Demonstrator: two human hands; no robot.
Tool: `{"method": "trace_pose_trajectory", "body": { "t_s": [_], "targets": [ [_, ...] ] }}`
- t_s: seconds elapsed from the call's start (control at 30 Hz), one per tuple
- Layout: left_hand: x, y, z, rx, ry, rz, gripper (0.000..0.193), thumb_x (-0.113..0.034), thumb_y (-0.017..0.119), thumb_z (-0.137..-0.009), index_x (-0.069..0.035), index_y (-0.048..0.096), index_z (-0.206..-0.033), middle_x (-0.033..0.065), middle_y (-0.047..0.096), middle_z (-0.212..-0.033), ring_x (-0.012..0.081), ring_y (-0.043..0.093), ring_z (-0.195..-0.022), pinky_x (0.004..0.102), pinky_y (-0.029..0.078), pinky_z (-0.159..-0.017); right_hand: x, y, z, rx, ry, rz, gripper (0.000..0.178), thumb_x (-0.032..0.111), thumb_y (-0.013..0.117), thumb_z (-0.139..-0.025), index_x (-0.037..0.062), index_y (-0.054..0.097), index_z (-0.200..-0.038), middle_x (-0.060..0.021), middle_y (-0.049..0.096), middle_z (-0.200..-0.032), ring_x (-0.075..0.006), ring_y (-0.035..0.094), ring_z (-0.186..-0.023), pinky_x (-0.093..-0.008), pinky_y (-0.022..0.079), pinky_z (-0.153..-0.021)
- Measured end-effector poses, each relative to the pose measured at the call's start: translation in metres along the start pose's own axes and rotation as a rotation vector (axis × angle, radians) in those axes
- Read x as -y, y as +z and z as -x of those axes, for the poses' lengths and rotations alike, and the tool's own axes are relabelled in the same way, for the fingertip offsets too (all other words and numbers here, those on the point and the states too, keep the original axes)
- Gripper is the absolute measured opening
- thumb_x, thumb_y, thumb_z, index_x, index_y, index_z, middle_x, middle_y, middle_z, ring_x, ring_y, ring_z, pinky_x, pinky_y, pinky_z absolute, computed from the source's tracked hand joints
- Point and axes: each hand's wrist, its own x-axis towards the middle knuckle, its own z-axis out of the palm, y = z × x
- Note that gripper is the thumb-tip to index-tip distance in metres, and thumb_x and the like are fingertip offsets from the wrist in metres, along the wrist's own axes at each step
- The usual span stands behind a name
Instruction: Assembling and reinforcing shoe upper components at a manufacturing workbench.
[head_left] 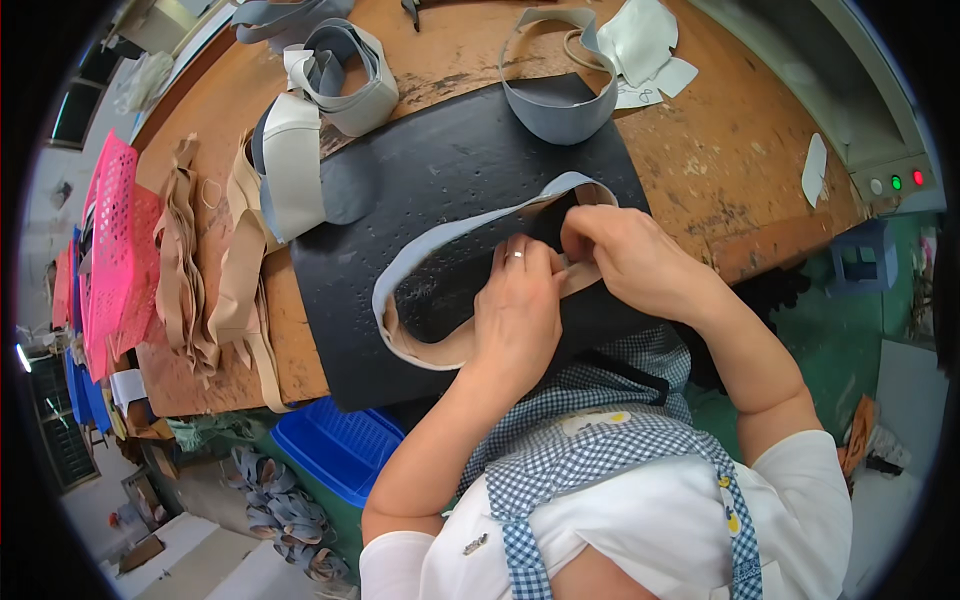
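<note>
A long loop of blue-grey band with a beige lining (pixel 436 235) lies on a black mat (pixel 440 150). At its near right side, my left hand (pixel 518 312) pinches the beige edge, fingers curled over it. Close beside it, my right hand (pixel 640 262) has its thumb and fingers closed on the same band near the loop's right end. Exactly what the fingertips press together is hidden. The loop's left end rests free, standing on edge.
Rolled grey-white bands (pixel 362 90) and beige strips (pixel 180 260) lie left on the wooden table (pixel 740 150). Another grey loop (pixel 560 122) and white pieces (pixel 640 40) sit at the back. A pink basket (pixel 110 250) stands left; a blue bin (pixel 335 445) sits below the edge.
</note>
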Motion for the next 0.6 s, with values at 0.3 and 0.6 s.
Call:
{"method": "trace_pose_trajectory", "body": {
  "t_s": [0.3, 0.6],
  "targets": [
    [0.002, 0.0, 0.017, -0.069, 0.069, 0.098, 0.021, 0.003, 0.067, -0.08, -0.002, 0.055, -0.096, 0.0131, 0.058, -0.096, 0.0333, 0.057, -0.087, 0.0426, 0.048, -0.074, -0.011, 0.004, 0.004, -0.003, -0.204, -0.05, 0.019, -0.008, 0.047, -0.081, -0.0036, 0.062, -0.092, -0.0155, 0.063, -0.087, -0.0302, 0.063, -0.083, -0.0377, 0.051, -0.076],
    [-0.017, 0.01, 0.003, -0.062, 0.067, -0.044, 0.033, -0.008, 0.074, -0.078, -0.004, 0.06, -0.108, 0.0106, 0.058, -0.098, 0.0292, 0.058, -0.09, 0.0399, 0.051, -0.069, -0.008, -0.003, -0.004, 0.007, 0.021, -0.256, 0.021, -0.011, 0.042, -0.084, -0.0046, 0.056, -0.098, -0.0114, 0.062, -0.086, -0.0188, 0.063, -0.078, -0.0317, 0.053, -0.073]
  ]
}}
